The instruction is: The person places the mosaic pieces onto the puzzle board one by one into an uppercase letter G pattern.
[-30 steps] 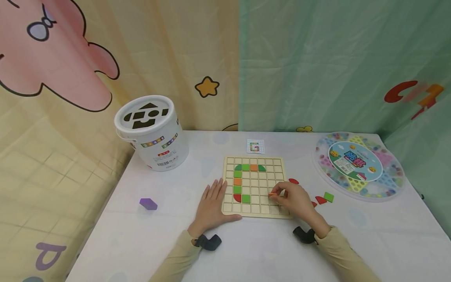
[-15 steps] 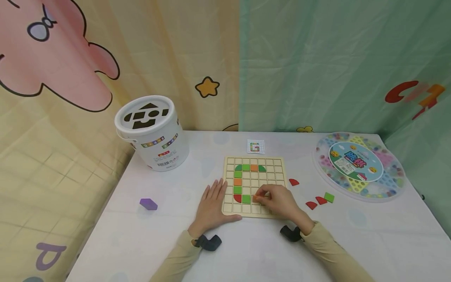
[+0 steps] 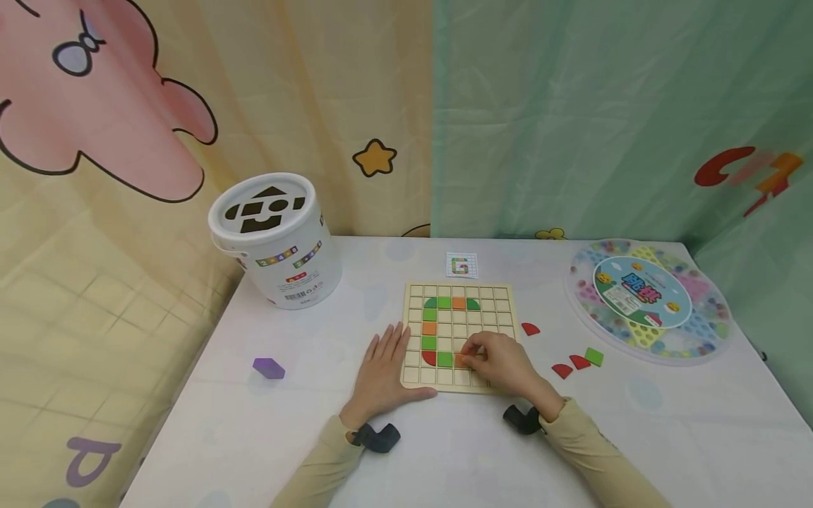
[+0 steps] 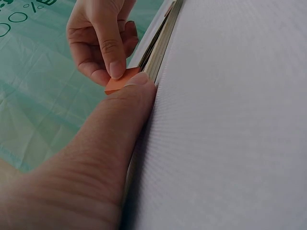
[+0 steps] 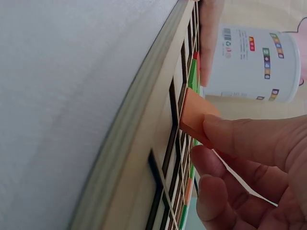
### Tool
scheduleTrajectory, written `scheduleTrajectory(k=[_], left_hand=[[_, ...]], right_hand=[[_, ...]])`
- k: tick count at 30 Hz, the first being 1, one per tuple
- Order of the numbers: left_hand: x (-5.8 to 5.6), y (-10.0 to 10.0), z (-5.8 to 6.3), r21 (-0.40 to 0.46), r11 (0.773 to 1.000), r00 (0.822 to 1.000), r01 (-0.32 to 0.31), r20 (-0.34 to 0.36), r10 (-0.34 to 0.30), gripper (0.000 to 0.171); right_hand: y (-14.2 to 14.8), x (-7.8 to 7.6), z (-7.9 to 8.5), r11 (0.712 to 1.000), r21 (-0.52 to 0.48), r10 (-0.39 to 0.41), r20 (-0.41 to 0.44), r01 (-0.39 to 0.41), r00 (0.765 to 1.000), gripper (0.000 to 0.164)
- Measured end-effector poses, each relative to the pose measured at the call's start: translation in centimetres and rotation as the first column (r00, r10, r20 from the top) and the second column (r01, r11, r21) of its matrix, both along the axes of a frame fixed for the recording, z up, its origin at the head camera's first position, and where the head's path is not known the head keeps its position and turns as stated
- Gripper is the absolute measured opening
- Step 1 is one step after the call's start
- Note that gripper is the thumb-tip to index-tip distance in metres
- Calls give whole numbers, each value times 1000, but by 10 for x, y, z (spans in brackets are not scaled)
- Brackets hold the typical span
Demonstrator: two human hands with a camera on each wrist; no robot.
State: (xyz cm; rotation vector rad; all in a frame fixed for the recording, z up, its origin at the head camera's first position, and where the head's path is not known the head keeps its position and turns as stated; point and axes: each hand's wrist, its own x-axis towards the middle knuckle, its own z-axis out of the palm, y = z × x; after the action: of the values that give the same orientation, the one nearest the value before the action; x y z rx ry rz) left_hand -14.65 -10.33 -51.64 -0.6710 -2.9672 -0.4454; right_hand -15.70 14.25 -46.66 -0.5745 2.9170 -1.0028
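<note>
A wooden grid board (image 3: 419, 375) lies mid-table, with green, orange and red tiles set in its cells in a C-like outline. My right hand (image 3: 502, 360) pinches an orange square tile (image 5: 195, 112) between thumb and fingers, tilted over a cell in the lower row. Just left of it sits a green square tile (image 3: 444, 359), with a red quarter-round tile (image 3: 429, 358) at the corner. My left hand (image 3: 380, 377) lies flat with straight fingers along the board's left edge, its thumb at the front edge. Behind the board is a small card (image 3: 461, 265) showing a G pattern.
Right of the board lie several loose tiles: red quarter-rounds (image 3: 562, 370) and a green square (image 3: 593, 356). A round game box (image 3: 641, 291) stands at the back right. A white bucket (image 3: 298, 282) and a purple block (image 3: 269, 367) are on the left.
My right hand has moved left over the board with the orange tile, from the right-hand columns to beside the green tile. My left hand has stayed in place.
</note>
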Motion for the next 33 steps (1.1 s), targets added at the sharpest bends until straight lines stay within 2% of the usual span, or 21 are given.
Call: scheduleTrajectory(k=[13,21,33], left_hand=[[0,0,0,-3,1000,1000,1,2,-1,115],[0,0,2,-6,1000,1000,0,4,0,115],[0,0,0,-4,1000,1000,2,-3,-2,115]], right_hand=[[-5,-2,3,994,86,-62,11,61,998,14],[-7,-3,4,992,111,-64,-22,66,998,20],[-7,-2,4,990,131,-51,-61,59,997,20]])
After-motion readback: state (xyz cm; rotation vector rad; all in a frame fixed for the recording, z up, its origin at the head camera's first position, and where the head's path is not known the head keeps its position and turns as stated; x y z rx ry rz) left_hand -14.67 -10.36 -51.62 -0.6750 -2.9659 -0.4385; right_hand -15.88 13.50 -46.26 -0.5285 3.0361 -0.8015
